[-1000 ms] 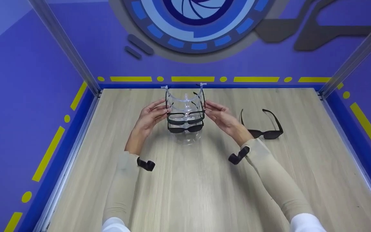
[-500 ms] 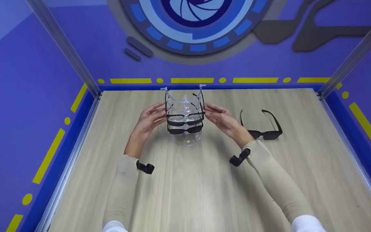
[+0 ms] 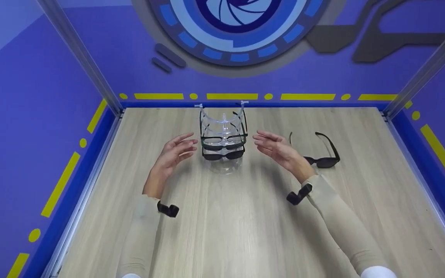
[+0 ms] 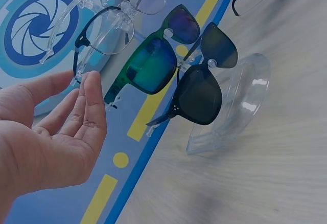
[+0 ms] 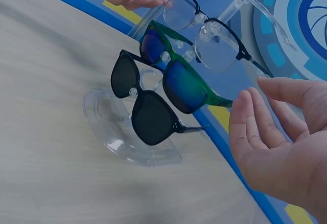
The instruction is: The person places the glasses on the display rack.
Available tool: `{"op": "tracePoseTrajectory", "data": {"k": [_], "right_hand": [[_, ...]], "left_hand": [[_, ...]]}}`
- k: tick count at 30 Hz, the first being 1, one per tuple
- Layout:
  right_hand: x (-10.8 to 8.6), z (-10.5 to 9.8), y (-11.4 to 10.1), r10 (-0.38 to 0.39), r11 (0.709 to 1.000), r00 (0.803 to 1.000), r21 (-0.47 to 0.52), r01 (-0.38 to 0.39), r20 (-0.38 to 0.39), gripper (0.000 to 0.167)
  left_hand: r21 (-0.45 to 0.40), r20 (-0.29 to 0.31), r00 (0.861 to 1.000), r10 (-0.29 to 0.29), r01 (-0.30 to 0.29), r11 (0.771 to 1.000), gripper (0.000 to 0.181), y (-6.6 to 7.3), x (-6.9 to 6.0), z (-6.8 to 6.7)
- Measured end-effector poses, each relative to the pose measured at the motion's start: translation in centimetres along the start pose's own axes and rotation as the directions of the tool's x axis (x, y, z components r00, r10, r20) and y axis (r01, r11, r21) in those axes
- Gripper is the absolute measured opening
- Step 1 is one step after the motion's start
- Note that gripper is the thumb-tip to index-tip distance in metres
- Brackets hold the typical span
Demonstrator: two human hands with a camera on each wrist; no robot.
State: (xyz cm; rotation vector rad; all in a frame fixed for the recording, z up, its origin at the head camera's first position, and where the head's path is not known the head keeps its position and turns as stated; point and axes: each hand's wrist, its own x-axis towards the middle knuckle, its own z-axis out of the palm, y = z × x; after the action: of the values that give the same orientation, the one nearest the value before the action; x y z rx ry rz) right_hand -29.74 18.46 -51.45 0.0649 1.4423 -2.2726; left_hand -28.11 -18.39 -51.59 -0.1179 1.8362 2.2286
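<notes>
A clear display stand (image 3: 225,168) holds three pairs of glasses one above another. Clear-lensed glasses (image 5: 217,45) with a dark upper rim are uppermost, green-framed sunglasses (image 4: 152,63) sit below them, and black sunglasses (image 4: 198,95) are lowest. My left hand (image 3: 171,154) is just left of the stand, fingers relaxed and holding nothing. On the other side my right hand (image 3: 280,152) hangs in the air, fingers extended, also holding nothing. In the head view a gap shows between each hand and the glasses.
Another pair of black sunglasses (image 3: 326,162) lies on the wooden table (image 3: 230,231) at the right, partly behind my right hand. Blue printed walls (image 3: 214,83) with metal corner posts (image 3: 87,58) enclose the table at the back and sides.
Both hands have let go of the uppermost glasses' sides and moved outward and toward me. The stand and its glasses stay in place.
</notes>
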Motion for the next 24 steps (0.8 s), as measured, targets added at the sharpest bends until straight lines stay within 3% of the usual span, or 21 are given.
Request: {"op": "tracePoseTrajectory", "data": {"k": [11,19,24], "right_hand": [[-1.5,-1.9,1.8,0.055,0.993,0.998,-0.106,-0.052,0.023,0.062],[-2.8,-3.4,3.4,0.098,0.982,0.993,-0.17,-0.085,0.067,0.059],[-3.6,-4.6,4.2,0.106,0.973,0.991,-0.216,-0.087,0.079,0.055]], "left_hand": [[0.016,0.034,0.999,-0.016,0.016,1.0,0.049,-1.3,-1.1,0.0],[0.046,0.038,0.996,-0.083,0.081,0.996,0.043,-3.6,-1.9,0.7],[0.085,0.054,0.994,-0.097,0.092,0.992,0.045,-4.9,-2.5,1.2]]}}
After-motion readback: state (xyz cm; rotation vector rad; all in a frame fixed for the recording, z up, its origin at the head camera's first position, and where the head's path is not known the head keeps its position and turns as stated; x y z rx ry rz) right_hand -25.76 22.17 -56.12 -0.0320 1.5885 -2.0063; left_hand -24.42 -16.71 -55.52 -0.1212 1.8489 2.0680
